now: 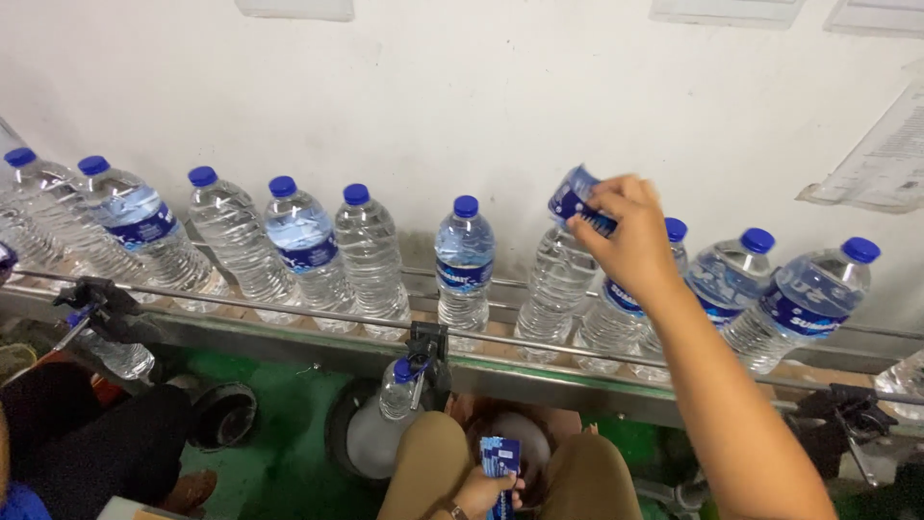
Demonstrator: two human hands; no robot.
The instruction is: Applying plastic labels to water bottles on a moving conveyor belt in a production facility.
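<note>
Right hand (626,236) is gripping a blue label sleeve (576,199) over a bottle (553,284) on the steel conveyor (539,371) along the far white wall (462,96); left hand (481,489) is holding a stack of labels (500,460) near

A narrow metal conveyor (539,377) with a thin guide rail runs along the white wall, carrying a row of blue-capped clear water bottles (465,262), some bearing blue labels.

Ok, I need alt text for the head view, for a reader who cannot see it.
The right hand slips a blue label sleeve over the top of a clear plastic water bottle in a row on a metal conveyor. The left hand holds a stack of blue labels in the lap.
</note>
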